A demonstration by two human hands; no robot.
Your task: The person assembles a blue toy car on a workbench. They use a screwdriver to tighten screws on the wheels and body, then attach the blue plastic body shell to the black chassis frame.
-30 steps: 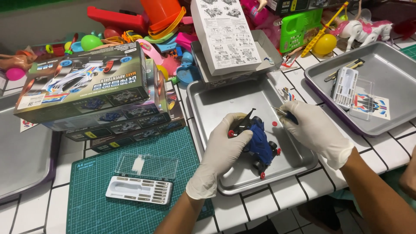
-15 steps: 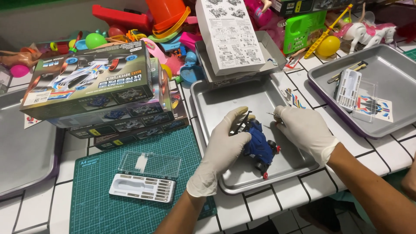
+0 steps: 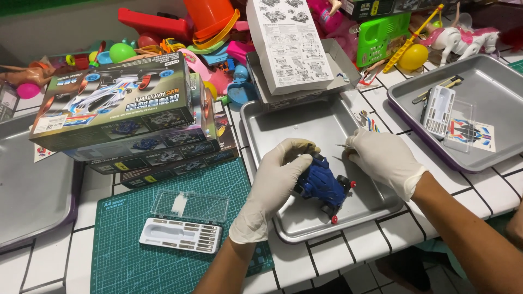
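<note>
Two gloved hands work over the middle metal tray (image 3: pixel 261 130), which serves as the reference point below.

1. My left hand (image 3: pixel 280 174) is closed over the front of the blue toy car (image 3: pixel 321 185), fingers wrapped around the body and pinning it on the tray floor near the tray's front edge. The car lies tilted, red wheel hubs pointing toward me.
2. My right hand (image 3: pixel 384 163) is pinched shut on a thin metal tool (image 3: pixel 344 146), its tip aimed at the car's upper side. Whether the tip touches the car cannot be told.
3. Change since a second ago: both hands and the car sit slightly nearer the tray's front edge, and the left fingers cover more of the body. Judgement: the car is now braced firmly enough for fine work with the tool.
4. Left of the tray: a green cutting mat (image 3: pixel 125 239) with an open white bit case (image 3: pixel 180 235), and stacked model car boxes (image 3: pixel 120 114) behind it.
5. Behind the tray: a folded instruction sheet (image 3: pixel 289 43).
6. Right of the tray: a second tray (image 3: pixel 490 87) holding sticker sheets.
</note>
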